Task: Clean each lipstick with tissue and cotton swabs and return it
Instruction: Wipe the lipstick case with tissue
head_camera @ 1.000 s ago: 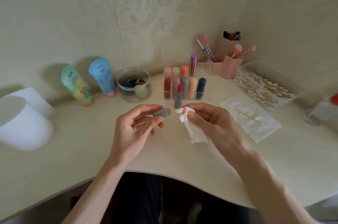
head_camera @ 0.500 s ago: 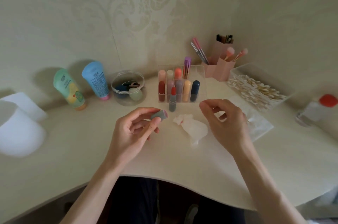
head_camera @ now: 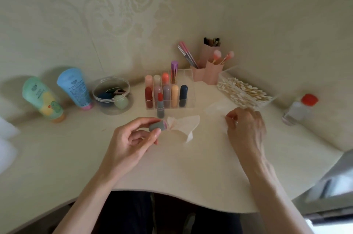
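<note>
My left hand [head_camera: 131,138] pinches a grey lipstick cap [head_camera: 157,126] between thumb and fingers, its pink-rimmed opening facing right. The uncapped lipstick [head_camera: 160,105], grey base with a red bullet, stands upright in front of the clear organizer [head_camera: 190,82], which holds several capped lipsticks. A crumpled, stained tissue [head_camera: 184,125] lies on the desk just right of the cap. My right hand [head_camera: 246,128] is down on the near end of a flat tissue sheet [head_camera: 214,108], fingers curled. What the fingertips pinch is hidden.
A clear box of cotton swabs [head_camera: 246,90] stands at the back right, pink brush holders [head_camera: 212,71] behind it, and a red-capped bottle [head_camera: 299,108] at the far right. At the left are a round tub [head_camera: 112,98], a blue tube [head_camera: 75,88] and a green tube [head_camera: 41,98].
My right hand has let go of the crumpled tissue, which now lies on the desk, and has moved right onto the flat tissue sheet. My left hand still holds the cap.
</note>
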{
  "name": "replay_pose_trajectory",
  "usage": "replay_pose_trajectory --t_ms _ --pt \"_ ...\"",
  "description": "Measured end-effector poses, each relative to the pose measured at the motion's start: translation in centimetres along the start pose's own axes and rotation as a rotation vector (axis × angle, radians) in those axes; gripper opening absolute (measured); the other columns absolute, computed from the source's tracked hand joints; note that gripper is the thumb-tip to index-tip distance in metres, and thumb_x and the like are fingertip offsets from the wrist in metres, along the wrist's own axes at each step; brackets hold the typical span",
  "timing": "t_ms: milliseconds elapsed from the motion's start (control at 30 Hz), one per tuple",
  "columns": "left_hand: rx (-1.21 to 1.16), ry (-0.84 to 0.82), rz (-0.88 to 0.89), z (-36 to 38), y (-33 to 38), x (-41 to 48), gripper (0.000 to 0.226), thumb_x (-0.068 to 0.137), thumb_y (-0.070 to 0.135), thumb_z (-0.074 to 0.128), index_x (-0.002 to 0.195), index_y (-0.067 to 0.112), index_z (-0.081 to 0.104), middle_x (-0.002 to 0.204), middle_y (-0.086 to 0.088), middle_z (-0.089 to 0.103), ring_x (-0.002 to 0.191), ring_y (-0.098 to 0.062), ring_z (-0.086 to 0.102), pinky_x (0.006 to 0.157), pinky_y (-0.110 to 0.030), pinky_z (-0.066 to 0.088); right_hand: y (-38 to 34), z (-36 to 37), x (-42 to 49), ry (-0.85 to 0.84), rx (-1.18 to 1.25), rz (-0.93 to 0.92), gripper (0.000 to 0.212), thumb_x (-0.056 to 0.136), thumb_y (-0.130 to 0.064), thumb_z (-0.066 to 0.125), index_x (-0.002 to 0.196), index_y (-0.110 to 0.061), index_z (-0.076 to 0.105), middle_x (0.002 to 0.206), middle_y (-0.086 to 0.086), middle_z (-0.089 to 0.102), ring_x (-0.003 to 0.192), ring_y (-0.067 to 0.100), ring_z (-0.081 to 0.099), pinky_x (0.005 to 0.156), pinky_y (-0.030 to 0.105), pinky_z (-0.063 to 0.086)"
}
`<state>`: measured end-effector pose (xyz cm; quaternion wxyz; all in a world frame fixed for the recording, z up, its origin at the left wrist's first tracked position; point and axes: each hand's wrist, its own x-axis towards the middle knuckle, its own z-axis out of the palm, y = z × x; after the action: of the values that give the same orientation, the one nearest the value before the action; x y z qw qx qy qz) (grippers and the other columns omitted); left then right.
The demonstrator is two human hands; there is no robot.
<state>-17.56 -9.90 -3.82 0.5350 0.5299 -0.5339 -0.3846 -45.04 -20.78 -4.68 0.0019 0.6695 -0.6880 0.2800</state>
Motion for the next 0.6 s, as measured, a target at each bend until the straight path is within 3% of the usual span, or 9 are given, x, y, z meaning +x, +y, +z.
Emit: replay_pose_trajectory --t_ms 133,200,267,400,600 --pt "-0.015 -0.012 0.0 0.1 0.0 0.0 0.023 0.093 0.019 0.072 0.115 0.016 0.075 0.093 -0.01 0.075 0.079 -0.027 0.072 0.062 -0.026 0.052 -0.6 -0.5 -0.2 0.03 0.185 -0.134 0.005 0.097 -0.014 0.071 0.099 -0.017 0.074 0.099 0.004 0.071 0.098 0.03 0.061 0.082 0.039 0.044" --pt "-0.02 -0.02 -0.005 -0.2 0.1 0.0 0.022 0.093 0.02 0.071 0.115 0.016 0.075 0.094 -0.011 0.075 0.078 -0.026 0.071 0.061 -0.026 0.052 -1.8 -1.2 -0.4 -0.079 0.456 -0.153 0.01 0.1 -0.013 0.067 0.099 -0.022 0.071 0.09 -0.012 0.071 0.087 0.009 0.064 0.075 0.023 0.046" --pt "-0.016 -0.016 -0.005 -0.7 0.3 -0.1 0.022 0.094 0.02 0.07 0.115 0.016 0.075 0.097 -0.01 0.076 0.078 -0.027 0.071 0.061 -0.028 0.052 -3.4 -1.9 -0.8 -0.187 0.63 -0.187 0.014 0.101 -0.012 0.066 0.099 -0.024 0.07 0.08 -0.015 0.069 0.079 0.005 0.066 0.068 0.012 0.043" --pt "-0.029 0.038 -0.024 -2.5 0.5 -0.5 0.022 0.093 0.02 0.07 0.114 0.016 0.075 0.102 -0.01 0.077 0.078 -0.028 0.071 0.061 -0.03 0.052 -6.3 -2.2 -1.8 -0.339 0.862 -0.256 0.017 0.094 -0.006 0.074 0.097 -0.022 0.079 0.078 -0.014 0.075 0.064 0.011 0.064 0.065 0.019 0.052" --pt "-0.081 0.078 -0.087 -4.2 0.0 -1.0 0.024 0.094 0.022 0.068 0.114 0.013 0.076 0.103 -0.01 0.077 0.078 -0.025 0.07 0.062 -0.028 0.05 -9.6 -0.8 -2.6 -0.38 0.786 -0.434 0.01 0.1 -0.02 0.069 0.093 -0.025 0.073 0.074 -0.02 0.065 0.06 0.011 0.058 0.061 0.015 0.042"
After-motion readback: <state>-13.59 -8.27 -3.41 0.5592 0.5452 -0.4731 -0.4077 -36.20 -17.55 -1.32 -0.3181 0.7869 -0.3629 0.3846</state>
